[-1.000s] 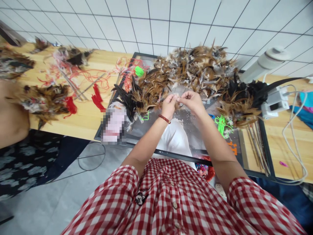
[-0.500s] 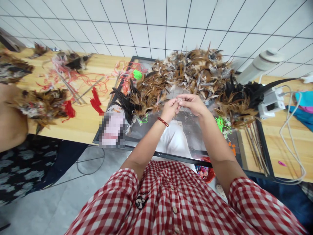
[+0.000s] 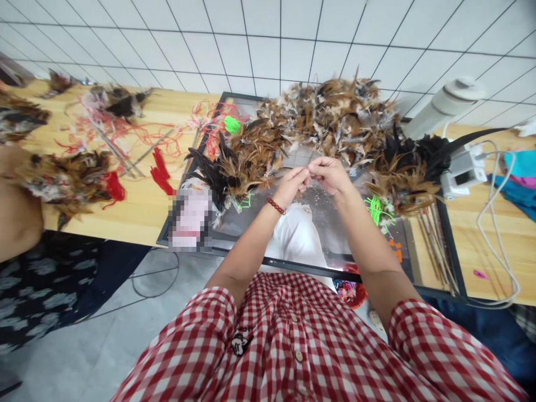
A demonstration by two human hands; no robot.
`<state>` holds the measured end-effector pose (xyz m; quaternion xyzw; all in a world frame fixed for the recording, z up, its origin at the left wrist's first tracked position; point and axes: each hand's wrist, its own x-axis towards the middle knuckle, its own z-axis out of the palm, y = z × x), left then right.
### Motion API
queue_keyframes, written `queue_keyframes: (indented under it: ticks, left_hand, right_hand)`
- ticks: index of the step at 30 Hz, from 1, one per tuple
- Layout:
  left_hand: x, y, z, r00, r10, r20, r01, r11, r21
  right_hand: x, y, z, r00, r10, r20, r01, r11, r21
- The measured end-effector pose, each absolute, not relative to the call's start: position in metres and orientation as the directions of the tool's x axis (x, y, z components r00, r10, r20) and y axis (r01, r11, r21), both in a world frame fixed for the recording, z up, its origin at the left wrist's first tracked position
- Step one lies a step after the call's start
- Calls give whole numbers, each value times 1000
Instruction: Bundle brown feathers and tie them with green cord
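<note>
The wall at the back is made of big white square tiles with thin dark lines between them. A long table of light yellow wood stands right against it. The floor is smooth and grey. A thin black cable loops on it. The light is bright.
</note>
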<state>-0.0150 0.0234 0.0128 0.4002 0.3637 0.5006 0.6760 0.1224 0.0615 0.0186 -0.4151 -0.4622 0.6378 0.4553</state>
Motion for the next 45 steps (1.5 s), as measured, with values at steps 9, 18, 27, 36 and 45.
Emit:
queue_keyframes:
  ticks: [9, 18, 27, 36, 45]
  left_hand:
    - [-17, 30, 14, 1, 970, -242, -444, 218, 869]
    - [-19, 32, 16, -31, 951, -306, -502, 250, 828]
    - [-20, 28, 22, 85, 936, -342, -613, 320, 723]
    - [-20, 30, 17, 132, 937, -323, -621, 332, 710]
    - [-17, 31, 15, -2, 953, -302, -634, 232, 738]
  right_hand:
    - [172, 84, 17, 21, 996, 86, 202, 80, -976]
    - [174, 85, -12, -105, 966, 234, 820, 218, -529]
    - [152, 72, 22, -145, 925, 350, 232, 376, -897]
    - [135, 61, 24, -435, 762, 479, 364, 636, -681]
    - [130, 58, 25, -342, 829, 443, 285, 541, -792]
